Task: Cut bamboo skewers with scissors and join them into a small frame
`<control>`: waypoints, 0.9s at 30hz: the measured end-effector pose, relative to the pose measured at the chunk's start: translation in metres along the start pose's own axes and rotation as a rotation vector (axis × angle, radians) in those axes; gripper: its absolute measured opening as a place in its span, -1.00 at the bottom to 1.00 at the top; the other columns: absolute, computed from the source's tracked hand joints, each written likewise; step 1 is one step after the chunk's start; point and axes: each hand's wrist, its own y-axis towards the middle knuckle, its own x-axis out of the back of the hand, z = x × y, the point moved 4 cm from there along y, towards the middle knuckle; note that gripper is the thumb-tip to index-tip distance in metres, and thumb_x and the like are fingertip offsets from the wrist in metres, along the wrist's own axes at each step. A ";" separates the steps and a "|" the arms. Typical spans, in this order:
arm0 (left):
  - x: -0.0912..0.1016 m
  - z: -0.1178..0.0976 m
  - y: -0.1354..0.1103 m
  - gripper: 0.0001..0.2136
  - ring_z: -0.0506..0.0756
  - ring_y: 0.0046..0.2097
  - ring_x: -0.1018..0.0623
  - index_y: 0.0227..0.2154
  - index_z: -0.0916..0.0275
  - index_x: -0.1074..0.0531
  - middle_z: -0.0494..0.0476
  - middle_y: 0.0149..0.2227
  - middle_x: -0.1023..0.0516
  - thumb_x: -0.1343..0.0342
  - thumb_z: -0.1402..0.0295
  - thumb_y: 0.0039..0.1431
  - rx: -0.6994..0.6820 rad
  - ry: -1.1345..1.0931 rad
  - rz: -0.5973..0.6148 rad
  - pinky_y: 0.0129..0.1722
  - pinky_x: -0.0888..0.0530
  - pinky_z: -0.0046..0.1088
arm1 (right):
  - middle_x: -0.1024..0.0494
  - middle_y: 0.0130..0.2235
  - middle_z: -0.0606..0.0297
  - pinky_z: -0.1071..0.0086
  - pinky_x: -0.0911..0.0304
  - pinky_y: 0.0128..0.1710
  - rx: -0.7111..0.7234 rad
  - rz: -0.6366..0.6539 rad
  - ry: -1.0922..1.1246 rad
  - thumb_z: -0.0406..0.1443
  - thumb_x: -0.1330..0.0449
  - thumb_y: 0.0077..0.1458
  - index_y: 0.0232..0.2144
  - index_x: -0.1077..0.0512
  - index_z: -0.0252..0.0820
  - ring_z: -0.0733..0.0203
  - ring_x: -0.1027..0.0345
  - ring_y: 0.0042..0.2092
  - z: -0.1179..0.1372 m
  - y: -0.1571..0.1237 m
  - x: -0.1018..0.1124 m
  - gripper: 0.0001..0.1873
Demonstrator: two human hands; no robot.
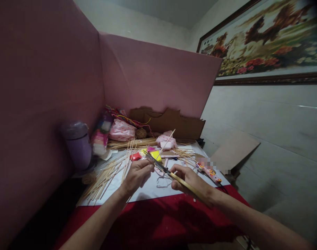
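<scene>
My left hand [137,173] is closed in a pinch around a thin wooden stick [166,143], which slants up and away to the right. My right hand [193,182] grips a scissors-like tool [184,184] with dark metal jaws and yellow handles. Its jaws reach across to my left fingertips, close to the stick; whether they touch it I cannot tell. Just beyond the hands lie a red packet [135,157] and a yellow packet [156,156].
Many wooden sticks [103,182] lie on the white sheet [145,197] over a red cloth [158,222]. A purple lidded container [77,147] stands left. Behind are a twine ball [141,133] and torn cardboard [166,121]; a flower-patterned glue gun [209,172] lies right. Pink panels [153,76] enclose the left and back.
</scene>
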 end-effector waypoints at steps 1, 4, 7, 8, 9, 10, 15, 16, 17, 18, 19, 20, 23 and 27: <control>0.000 0.000 0.000 -0.75 -0.16 -0.79 -0.07 -0.57 0.30 -0.31 -0.16 -0.82 -0.13 -0.07 0.21 0.04 0.000 0.001 0.000 -0.78 0.07 -0.63 | -0.26 -0.56 0.46 0.50 0.04 -0.57 -0.004 -0.008 0.003 0.10 -0.29 -0.24 -0.40 -0.24 -0.18 0.38 -0.06 -0.52 -0.001 0.000 0.000 -0.45; 0.002 0.000 0.000 -0.74 -0.16 -0.79 -0.05 -0.58 0.30 -0.31 -0.17 -0.83 -0.10 -0.08 0.19 0.02 0.012 0.004 -0.009 -0.78 0.10 -0.62 | -0.30 -0.56 0.44 0.49 0.00 -0.55 -0.025 -0.041 -0.013 0.06 -0.32 -0.27 -0.41 -0.25 -0.18 0.35 -0.13 -0.51 -0.001 -0.002 -0.001 -0.46; 0.002 0.003 0.000 -0.73 -0.15 -0.79 -0.05 -0.58 0.30 -0.31 -0.17 -0.83 -0.09 -0.08 0.18 0.02 0.012 0.024 -0.005 -0.78 0.09 -0.61 | -0.34 -0.57 0.43 0.48 -0.04 -0.53 -0.032 -0.080 -0.039 0.04 -0.34 -0.29 -0.42 -0.26 -0.18 0.32 -0.18 -0.50 0.000 -0.004 -0.001 -0.47; 0.002 0.004 0.000 -0.73 -0.15 -0.78 -0.05 -0.57 0.30 -0.31 -0.17 -0.82 -0.10 -0.07 0.17 0.03 0.004 0.032 0.000 -0.78 0.08 -0.61 | -0.35 -0.57 0.43 0.47 -0.05 -0.52 -0.030 -0.088 -0.042 0.04 -0.34 -0.29 -0.42 -0.26 -0.18 0.31 -0.18 -0.50 0.000 -0.004 -0.001 -0.47; 0.002 0.005 0.001 -0.73 -0.15 -0.78 -0.06 -0.56 0.31 -0.32 -0.16 -0.81 -0.11 -0.06 0.17 0.04 -0.009 0.042 0.003 -0.77 0.05 -0.61 | -0.34 -0.57 0.43 0.47 -0.05 -0.52 -0.029 -0.095 -0.047 0.03 -0.34 -0.28 -0.42 -0.27 -0.18 0.31 -0.18 -0.50 0.000 -0.004 -0.001 -0.48; 0.001 0.006 0.001 -0.72 -0.14 -0.76 -0.08 -0.54 0.31 -0.33 -0.15 -0.80 -0.13 -0.06 0.17 0.05 -0.023 0.055 0.001 -0.77 0.02 -0.61 | -0.34 -0.58 0.44 0.47 -0.05 -0.52 -0.028 -0.105 -0.057 0.02 -0.34 -0.28 -0.42 -0.27 -0.18 0.32 -0.17 -0.51 0.000 -0.004 0.000 -0.49; 0.000 0.008 0.004 -0.72 -0.14 -0.67 -0.14 -0.53 0.33 -0.37 -0.11 -0.72 -0.17 -0.09 0.16 0.04 -0.074 0.115 -0.111 -0.69 -0.05 -0.61 | -0.29 -0.59 0.49 0.48 -0.02 -0.52 -0.006 -0.182 -0.156 -0.06 -0.36 -0.26 -0.42 -0.27 -0.18 0.35 -0.10 -0.51 -0.003 -0.004 0.002 -0.53; 0.000 0.008 0.004 -0.72 -0.14 -0.66 -0.12 -0.53 0.33 -0.37 -0.12 -0.71 -0.15 -0.10 0.16 0.03 -0.066 0.092 -0.113 -0.69 -0.03 -0.62 | -0.28 -0.58 0.49 0.48 -0.02 -0.52 0.002 -0.190 -0.167 -0.07 -0.36 -0.25 -0.41 -0.27 -0.18 0.35 -0.10 -0.51 -0.004 -0.004 0.002 -0.55; 0.000 0.008 0.004 -0.72 -0.15 -0.66 -0.10 -0.53 0.33 -0.36 -0.13 -0.71 -0.12 -0.11 0.16 0.02 -0.046 0.055 -0.097 -0.69 0.00 -0.62 | -0.27 -0.58 0.50 0.48 -0.01 -0.52 0.008 -0.194 -0.171 -0.08 -0.36 -0.24 -0.41 -0.26 -0.18 0.36 -0.09 -0.51 -0.004 -0.004 0.001 -0.55; 0.000 0.008 0.005 -0.72 -0.15 -0.67 -0.07 -0.52 0.32 -0.36 -0.14 -0.71 -0.10 -0.11 0.16 0.02 -0.014 0.008 -0.066 -0.69 0.02 -0.62 | -0.25 -0.58 0.51 0.48 0.00 -0.53 0.011 -0.192 -0.169 -0.10 -0.35 -0.24 -0.40 -0.26 -0.17 0.36 -0.08 -0.51 -0.004 -0.004 0.000 -0.56; 0.001 0.009 0.005 -0.73 -0.16 -0.68 -0.04 -0.52 0.32 -0.35 -0.16 -0.72 -0.07 -0.11 0.16 0.02 0.025 -0.043 -0.026 -0.70 0.05 -0.62 | -0.25 -0.58 0.52 0.48 0.01 -0.53 0.013 -0.185 -0.162 -0.11 -0.35 -0.23 -0.39 -0.25 -0.17 0.37 -0.08 -0.52 -0.004 -0.004 -0.001 -0.57; 0.002 0.011 0.005 -0.73 -0.16 -0.69 -0.01 -0.53 0.32 -0.34 -0.17 -0.73 -0.04 -0.11 0.17 0.02 0.064 -0.096 0.017 -0.71 0.07 -0.63 | -0.25 -0.58 0.52 0.48 0.01 -0.53 0.014 -0.177 -0.154 -0.12 -0.34 -0.22 -0.39 -0.25 -0.16 0.37 -0.07 -0.52 -0.004 -0.004 -0.003 -0.58; 0.004 0.015 0.006 -0.72 -0.18 -0.71 0.07 -0.57 0.31 -0.32 -0.20 -0.76 0.02 -0.16 0.18 -0.03 0.150 -0.242 0.119 -0.73 0.12 -0.63 | -0.27 -0.57 0.53 0.48 0.02 -0.53 0.026 -0.172 -0.153 -0.17 -0.35 -0.23 -0.39 -0.24 -0.15 0.38 -0.08 -0.52 -0.003 -0.004 -0.005 -0.59; 0.002 0.020 0.007 -0.70 -0.20 -0.73 0.09 -0.62 0.30 -0.28 -0.22 -0.77 0.04 -0.22 0.19 -0.10 0.229 -0.377 0.195 -0.76 0.13 -0.65 | -0.25 -0.57 0.54 0.49 0.04 -0.54 0.054 -0.187 -0.186 -0.20 -0.37 -0.28 -0.39 -0.24 -0.15 0.38 -0.04 -0.52 0.000 -0.005 -0.005 -0.57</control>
